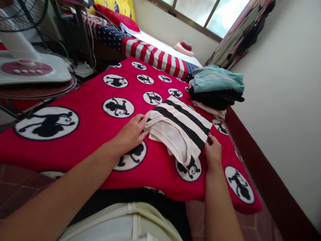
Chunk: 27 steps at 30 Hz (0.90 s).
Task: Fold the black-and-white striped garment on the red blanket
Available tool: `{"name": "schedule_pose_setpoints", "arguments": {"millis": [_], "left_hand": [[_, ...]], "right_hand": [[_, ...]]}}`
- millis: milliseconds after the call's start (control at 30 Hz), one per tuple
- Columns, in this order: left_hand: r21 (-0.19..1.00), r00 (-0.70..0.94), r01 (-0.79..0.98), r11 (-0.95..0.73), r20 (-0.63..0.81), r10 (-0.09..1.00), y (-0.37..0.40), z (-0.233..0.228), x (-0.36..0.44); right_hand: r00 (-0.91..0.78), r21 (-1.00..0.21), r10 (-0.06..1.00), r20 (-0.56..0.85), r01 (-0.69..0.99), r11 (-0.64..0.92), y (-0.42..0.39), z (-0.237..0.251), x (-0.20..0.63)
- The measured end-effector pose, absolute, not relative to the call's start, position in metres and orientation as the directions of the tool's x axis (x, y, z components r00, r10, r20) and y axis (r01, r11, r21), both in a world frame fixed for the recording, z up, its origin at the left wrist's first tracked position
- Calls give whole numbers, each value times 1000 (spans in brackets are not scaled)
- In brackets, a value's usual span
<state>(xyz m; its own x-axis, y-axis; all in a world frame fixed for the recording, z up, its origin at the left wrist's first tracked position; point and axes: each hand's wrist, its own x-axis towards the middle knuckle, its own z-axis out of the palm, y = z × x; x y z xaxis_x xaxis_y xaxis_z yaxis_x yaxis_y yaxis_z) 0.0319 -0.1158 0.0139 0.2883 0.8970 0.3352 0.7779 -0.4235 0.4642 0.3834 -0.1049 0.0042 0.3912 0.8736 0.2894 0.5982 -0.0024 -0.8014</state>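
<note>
A folded black-and-white striped shirt (184,118) lies on the red blanket (155,174) printed with dark monkey figures in white ovals. Its white neckline faces toward me. My left hand (134,132) pinches the shirt's left edge near the collar, thumb below and fingers on top. At the shirt's right edge, my right hand (213,150) has its fingers closed on the fabric, with some fingertips hidden by the cloth.
A stack of folded clothes (217,83), teal on top, sits at the bed's far right near the wall. On the left a fan (30,67) stands on a round stool. Behind is another bed with a stars-and-stripes cover (155,55), pillows and a small folded pile (184,48).
</note>
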Motion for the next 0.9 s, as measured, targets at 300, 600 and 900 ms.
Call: {"name": "schedule_pose_setpoints", "arguments": {"millis": [300, 600, 900], "left_hand": [[479, 273, 767, -428, 360, 892, -116, 13, 32], [482, 283, 765, -427, 343, 896, -117, 15, 32], [486, 282, 763, -426, 343, 896, -116, 14, 31]], "right_hand": [[395, -806, 874, 283, 592, -6, -105, 5, 383], [401, -796, 873, 276, 605, -27, -106, 9, 379], [395, -806, 878, 271, 592, -18, -106, 5, 383]]}}
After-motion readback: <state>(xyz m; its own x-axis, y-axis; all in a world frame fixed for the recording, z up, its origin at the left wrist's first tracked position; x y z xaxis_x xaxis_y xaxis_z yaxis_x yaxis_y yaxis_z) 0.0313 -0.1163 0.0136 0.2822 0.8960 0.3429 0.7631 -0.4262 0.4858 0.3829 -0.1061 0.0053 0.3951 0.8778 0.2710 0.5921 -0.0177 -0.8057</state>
